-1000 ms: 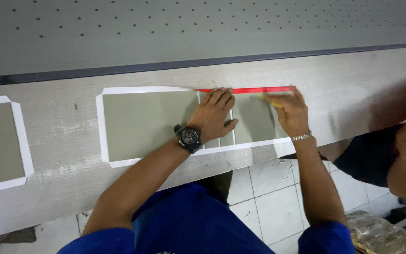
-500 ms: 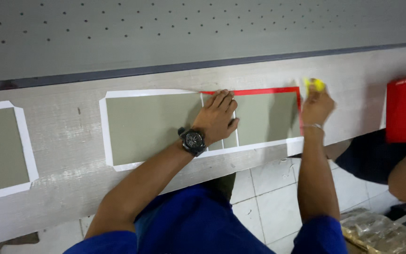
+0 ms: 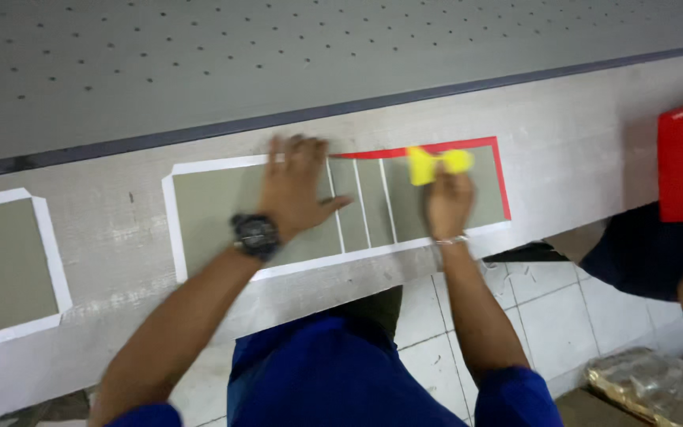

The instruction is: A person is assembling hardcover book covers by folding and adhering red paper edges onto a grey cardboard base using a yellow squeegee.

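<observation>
Pressing flat with its fingers spread, the left hand (image 3: pixel 298 190) is lying open on the grey-green panel (image 3: pixel 215 213), holding nothing. The right hand (image 3: pixel 448 204) is reaching straight up, fingers closed around a yellow tool (image 3: pixel 436 164) that is sitting on the panel just under the red tape (image 3: pixel 436 148). White tape (image 3: pixel 174 229) is framing the panel's left side.

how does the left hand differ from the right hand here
The left hand lies flat and spread on the grey-green panel; the right hand is curled around a yellow tool. The left wrist wears a black watch; the right wrist a thin bracelet. The left sits near the white tape border, the right near the red tape. Both rest on the same panel.
</observation>
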